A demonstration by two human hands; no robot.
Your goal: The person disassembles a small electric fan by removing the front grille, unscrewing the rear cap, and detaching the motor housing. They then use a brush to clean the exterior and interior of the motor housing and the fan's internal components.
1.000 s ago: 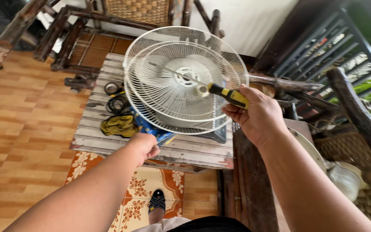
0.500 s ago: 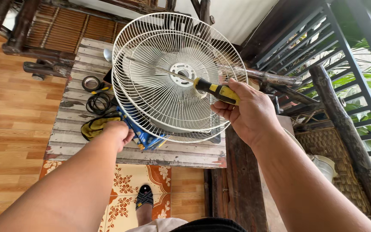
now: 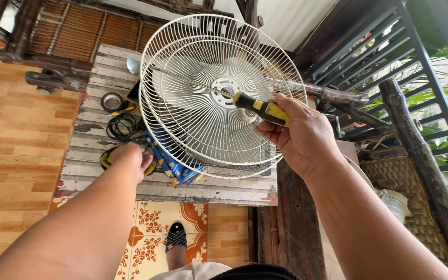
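We are holding the screwdriver closed in our right hand, its tip now sitting at the hub of the fan guard, closer in than a moment ago. The guard is standing tilted over the wooden table, filling more of the view than before. Our left hand is resting curled near the table's front edge, seemingly on a yellow tool, beside the blue cloth; its grip is unclear.
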